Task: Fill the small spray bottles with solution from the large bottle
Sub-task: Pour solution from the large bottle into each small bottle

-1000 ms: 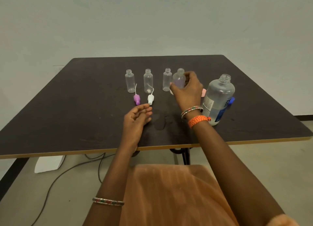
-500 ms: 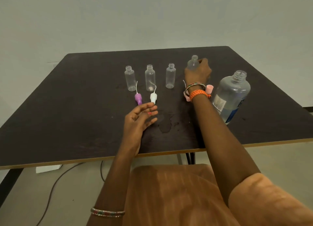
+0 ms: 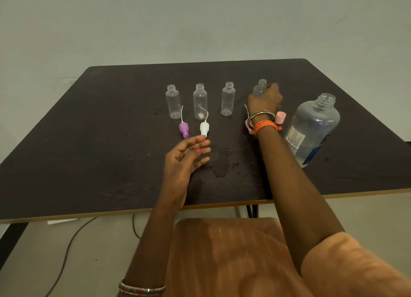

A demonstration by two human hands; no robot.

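4th small bottle (image 3: 259, 89) standing upright at the right end of the row, long axis vertical, neck open; right hand (image 3: 264, 100) wrapping its fingers round the body from the near side. Big bottle (image 3: 312, 127) sitting just right of that wrist, uncapped, leaning in this wide view, partly full; the right hand is nearer to it by far. Left hand (image 3: 184, 159) hovering slack over the table (image 3: 89, 141), fingers loose, holding nothing, tips near the white pump (image 3: 204, 128). Purple pump (image 3: 184, 130) lying beside it; 3 clear bottles (image 3: 228, 98) lining up leftward, seemingly empty. Pink caps (image 3: 280, 116) showing by the wrist. Wet patch darkening mid-table. Pale wall behind, cable on floor
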